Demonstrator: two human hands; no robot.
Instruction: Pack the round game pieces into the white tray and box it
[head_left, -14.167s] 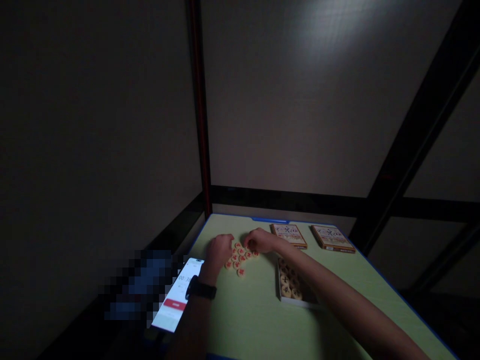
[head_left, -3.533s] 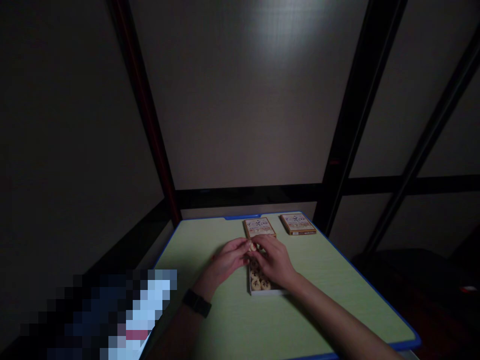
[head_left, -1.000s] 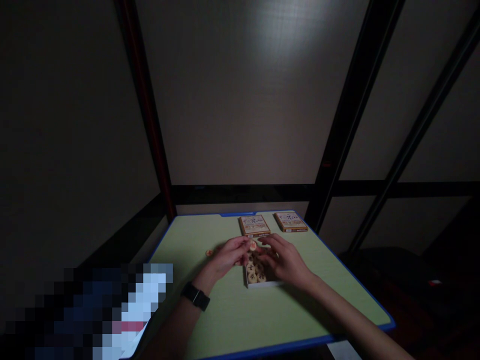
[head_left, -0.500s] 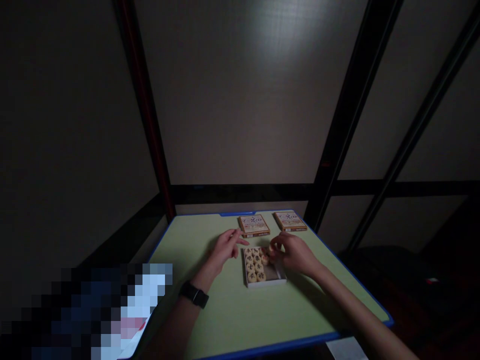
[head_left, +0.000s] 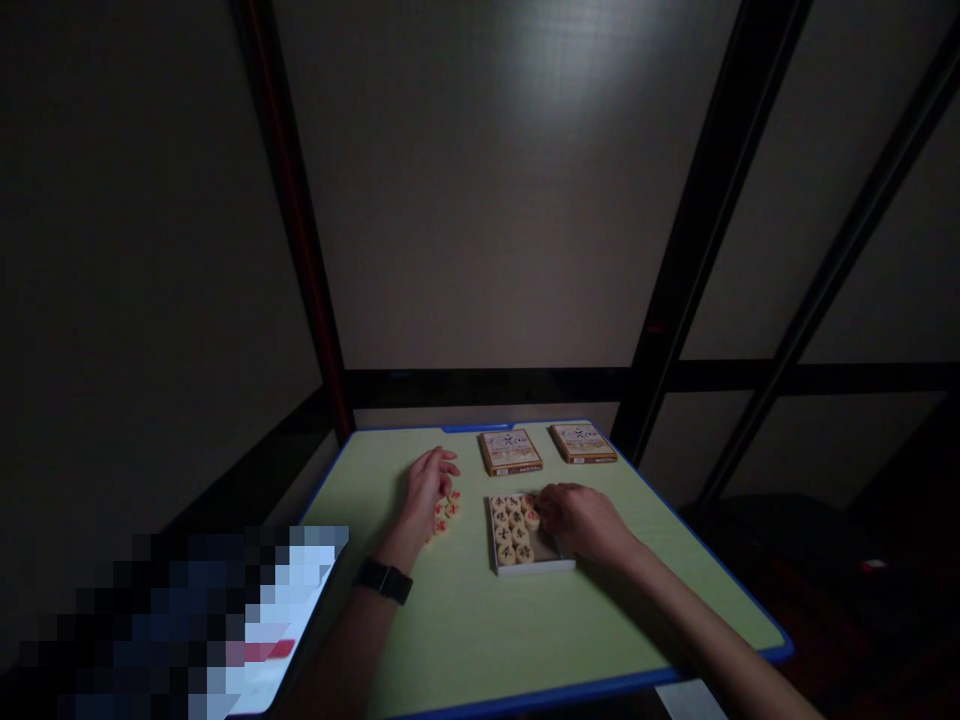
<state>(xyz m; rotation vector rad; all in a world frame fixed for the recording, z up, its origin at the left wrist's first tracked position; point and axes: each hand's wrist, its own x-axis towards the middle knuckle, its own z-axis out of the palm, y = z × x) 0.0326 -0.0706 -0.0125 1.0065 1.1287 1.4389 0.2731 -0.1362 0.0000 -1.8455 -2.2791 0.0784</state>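
Note:
A shallow white box (head_left: 559,566) lies on the green table (head_left: 480,620) and holds several round wooden game pieces (head_left: 511,524). My right hand (head_left: 581,520) rests on the box's right side, fingers curled against a piece at the top row. My left hand (head_left: 424,487) lies to the left of the box, fingers stretched over a few loose red-marked pieces (head_left: 448,510). A dark watch (head_left: 383,579) is on my left wrist.
Two orange-brown flat boxes (head_left: 511,451) (head_left: 583,443) lie at the table's far edge. A lit phone screen (head_left: 285,640) sits at the near left corner beside a blurred patch. Dark frame posts (head_left: 697,240) stand behind the table. A white paper (head_left: 694,700) lies beyond the near right edge.
My left hand has moved left from the white box to the loose red pieces. My right hand has lowered onto the box's right side.

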